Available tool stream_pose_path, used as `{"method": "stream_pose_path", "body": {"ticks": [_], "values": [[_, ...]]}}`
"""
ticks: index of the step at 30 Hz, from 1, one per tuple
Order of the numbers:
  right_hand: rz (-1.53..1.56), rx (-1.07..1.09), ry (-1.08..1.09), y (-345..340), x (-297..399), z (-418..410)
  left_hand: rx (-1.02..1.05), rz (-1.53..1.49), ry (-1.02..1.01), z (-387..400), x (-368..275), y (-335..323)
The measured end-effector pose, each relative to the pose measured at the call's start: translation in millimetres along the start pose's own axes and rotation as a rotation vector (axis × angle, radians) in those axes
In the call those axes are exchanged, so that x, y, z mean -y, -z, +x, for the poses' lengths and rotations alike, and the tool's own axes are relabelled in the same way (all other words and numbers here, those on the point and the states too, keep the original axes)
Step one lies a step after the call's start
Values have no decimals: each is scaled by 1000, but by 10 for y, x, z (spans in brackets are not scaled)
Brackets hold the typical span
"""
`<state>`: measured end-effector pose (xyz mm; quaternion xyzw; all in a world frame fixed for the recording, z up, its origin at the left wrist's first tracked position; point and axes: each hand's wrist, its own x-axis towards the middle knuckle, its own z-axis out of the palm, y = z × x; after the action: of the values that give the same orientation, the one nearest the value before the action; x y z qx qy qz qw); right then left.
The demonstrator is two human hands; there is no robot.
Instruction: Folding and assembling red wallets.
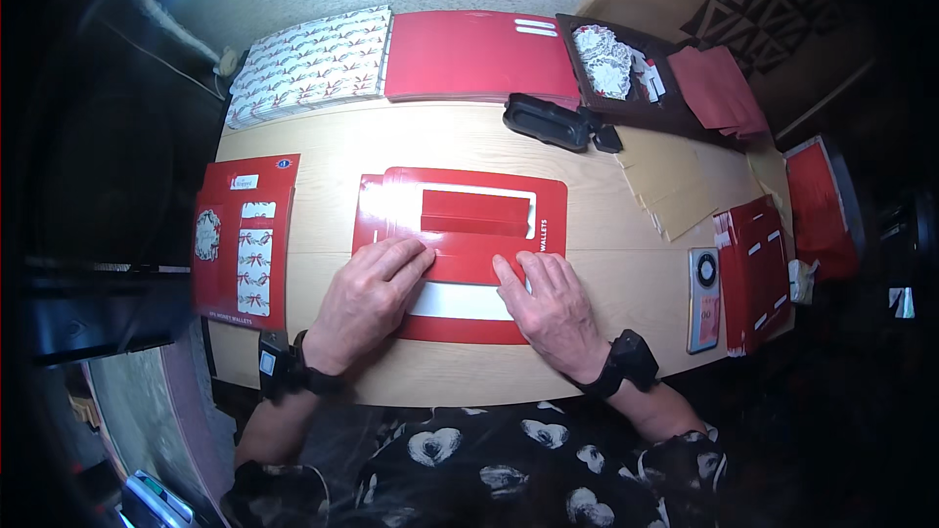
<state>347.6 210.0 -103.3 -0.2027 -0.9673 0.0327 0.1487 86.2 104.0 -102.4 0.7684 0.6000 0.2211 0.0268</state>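
Observation:
A glossy red printed card (pixel 477 264) with window cut-outs lies flat in front of me, over a second red card (pixel 462 330) whose lower border shows. White writing runs up its right side. Through the upper window a folded red strip (pixel 475 213) shows, and a white band (pixel 461 301) crosses below. My left hand (pixel 374 293) holds the card down at its left part, fingers bent and close together. On the right part, my right hand (pixel 546 304) holds it with thumb and fingertips. Both palms hide parts of the card's sides.
A finished-looking red wallet pack (pixel 246 249) lies left. Behind are patterned paper sheets (pixel 315 59), red sheets (pixel 477 51), and a brown tray (pixel 568 44) with wreath cut-outs (pixel 603 62). A black holder (pixel 546 121), brown envelopes (pixel 660 180), a phone (pixel 703 323) and stacked red cards (pixel 755 275) stand right.

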Motion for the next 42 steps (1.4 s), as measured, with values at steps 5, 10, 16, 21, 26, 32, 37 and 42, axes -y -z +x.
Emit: {"method": "stream_pose_path", "body": {"ticks": [5,10,16,21,26,32,37,42], "values": [[77,-36,3,-135,-25,-25,25,-68,22,77,-95,20],[60,-24,38,-127,-40,-9,-3,-123,-7,154,-100,-21],[2,-35,70,-137,-29,24,-10,-114,-92,149,-30,-174],[22,-61,31,-136,-50,59,-25,-109,-87,192,-31,-185],[32,-80,50,-126,-80,99,-58,-124,-91,233,1,-181],[268,-96,-75,-75,-163,208,-73,-204,84,248,33,-170],[397,3,-292,-15,-258,298,-85,-324,254,321,57,-163],[473,10,-459,-142,-319,332,-56,-385,378,372,70,-175]]}}
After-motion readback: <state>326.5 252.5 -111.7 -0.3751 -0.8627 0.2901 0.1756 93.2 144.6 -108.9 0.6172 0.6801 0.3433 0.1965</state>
